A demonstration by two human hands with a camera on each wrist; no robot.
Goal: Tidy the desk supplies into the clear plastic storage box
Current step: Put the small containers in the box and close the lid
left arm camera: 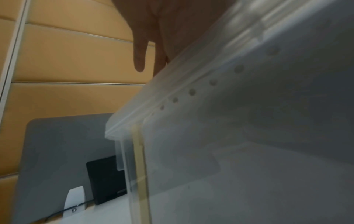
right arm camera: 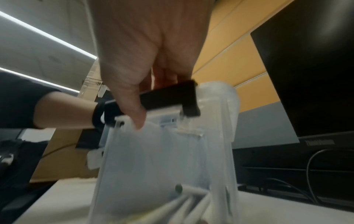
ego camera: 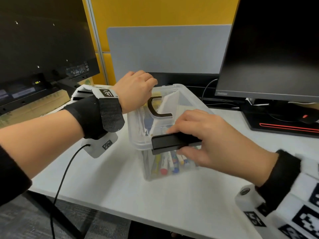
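Observation:
The clear plastic storage box (ego camera: 150, 171) stands on the white desk (ego camera: 112, 195) with its clear lid (ego camera: 188, 102) on top. The lid has a black handle (ego camera: 155, 110). Several markers (ego camera: 165, 168) lie inside. My right hand (ego camera: 198, 130) pinches the black latch (ego camera: 169, 142) at the near end, fingers above and thumb below; the right wrist view shows that right hand (right arm camera: 149, 53) on the latch (right arm camera: 168, 97). My left hand (ego camera: 138, 88) curls over the lid's far left end. In the left wrist view its fingers (left arm camera: 139, 53) reach past the lid edge (left arm camera: 201, 72).
A dark monitor (ego camera: 43, 40) stands at the left and another monitor (ego camera: 276, 49) at the right on a black base (ego camera: 284, 126). A grey panel (ego camera: 164, 49) and cables (ego camera: 208, 88) lie behind the box. A cardboard box (ego camera: 34, 104) sits left.

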